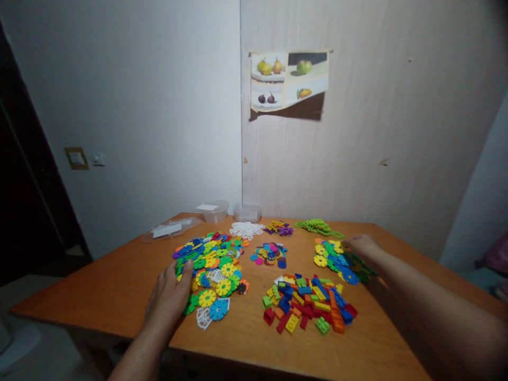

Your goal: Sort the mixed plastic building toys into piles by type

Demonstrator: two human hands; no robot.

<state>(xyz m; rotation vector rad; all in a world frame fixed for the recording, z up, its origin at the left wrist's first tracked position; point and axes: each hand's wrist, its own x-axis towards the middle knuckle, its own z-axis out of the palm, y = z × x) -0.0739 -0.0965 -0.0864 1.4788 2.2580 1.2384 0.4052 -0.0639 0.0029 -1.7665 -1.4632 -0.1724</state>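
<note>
My left hand point(170, 288) rests against the near left edge of a large mixed pile of notched plastic discs point(207, 298), its thumb apart from the fingers. White lattice pieces point(203, 318) and small bricks lie among those discs. Farther right, my right hand point(362, 245) is over a smaller pile of notched discs point(320, 260) in yellow, blue and green. Its fingers look drawn together by a yellow disc; what they hold, if anything, is too small to make out. A heap of building bricks point(305, 304) lies between my forearms.
Behind are white lattice pieces point(246, 229), purple and yellow pieces point(280, 228) and green pieces point(317, 227). Small round discs point(270, 254) lie mid-table. Clear tubs point(215, 212) and a flat plastic bag point(170, 229) are at the back left. The wooden table point(115, 288) meets the wall.
</note>
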